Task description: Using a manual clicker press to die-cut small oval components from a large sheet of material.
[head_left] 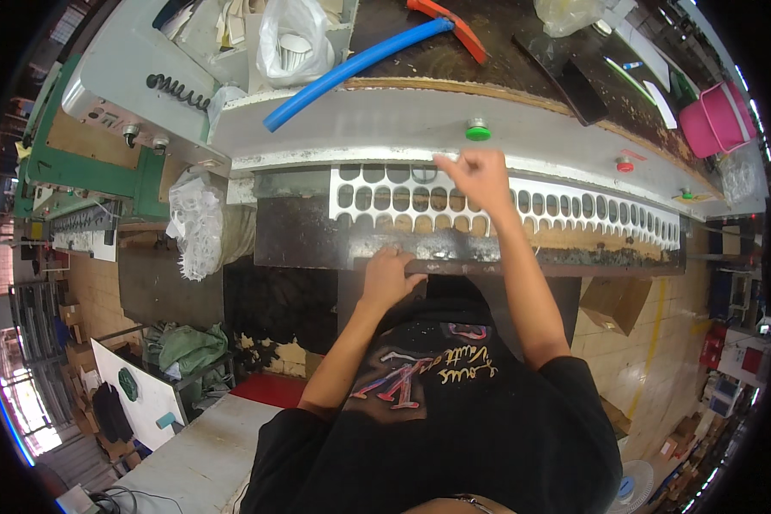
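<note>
A long white sheet (385, 200) with rows of rounded cut-outs lies on the dark work surface in front of me. At its far edge sits a grey ring-shaped piece (424, 174), partly under the white beam. My right hand (481, 177) is raised over the sheet just right of that ring. Its fingers are curled, with one digit pointing left; whatever they hold, if anything, is hidden. At the near edge of the work surface rests my left hand (389, 276), fingers laid on it and thumb apart, holding nothing.
A white machine beam (351, 128) with a green button (478, 130) spans the far side. On top lie a blue-handled hammer (360, 67), a dark flat bar (574, 86) and a pink bucket (718, 120). Left hangs a bag of white scraps (195, 223). A cardboard box (615, 304) stands at right.
</note>
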A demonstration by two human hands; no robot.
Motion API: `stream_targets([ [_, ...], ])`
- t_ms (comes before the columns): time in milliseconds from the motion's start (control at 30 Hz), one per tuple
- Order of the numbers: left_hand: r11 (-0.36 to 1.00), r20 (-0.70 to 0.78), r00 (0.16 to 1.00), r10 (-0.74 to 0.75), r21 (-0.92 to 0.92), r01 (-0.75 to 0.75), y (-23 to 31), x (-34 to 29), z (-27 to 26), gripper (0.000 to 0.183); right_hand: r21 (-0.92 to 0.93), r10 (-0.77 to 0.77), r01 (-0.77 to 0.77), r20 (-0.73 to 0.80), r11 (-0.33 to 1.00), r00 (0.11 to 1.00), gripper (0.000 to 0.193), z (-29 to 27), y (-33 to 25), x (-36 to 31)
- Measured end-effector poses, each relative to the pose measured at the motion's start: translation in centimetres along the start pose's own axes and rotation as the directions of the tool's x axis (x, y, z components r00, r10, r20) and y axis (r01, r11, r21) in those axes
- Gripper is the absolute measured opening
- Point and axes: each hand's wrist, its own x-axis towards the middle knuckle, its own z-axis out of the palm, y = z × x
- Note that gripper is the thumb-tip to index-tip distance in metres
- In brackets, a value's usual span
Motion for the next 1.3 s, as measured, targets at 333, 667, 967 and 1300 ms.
stream_targets([
  [333,0.998,-0.093,0.996,0.001,-0.065,-0.007,-0.3,0.0,0.3,0.05,-0.142,0.159,-0.14,0.132,0.98,0.979,0.031,1.3,3.3,-7.8],
  [667,0.993,-0.085,0.99,0.113,0.031,-0.11,0.7,-1.3,-0.3,0.069,-0.401,0.073,-0.006,0.153,0.916,0.985,0.046,0.9,5.6,-17.4],
  [967,0.998,-0.034,0.999,0.041,0.038,-0.039,0.5,1.0,-1.0,0.053,-0.515,0.135,-0.059,0.11,0.855,0.985,0.045,2.1,6.3,-17.0],
  [1300,0.998,-0.009,0.998,0.06,0.038,-0.059,0.5,-1.0,-1.1,0.034,-0.499,0.097,-0.015,0.14,0.867,0.985,0.039,1.7,6.1,-19.2],
])
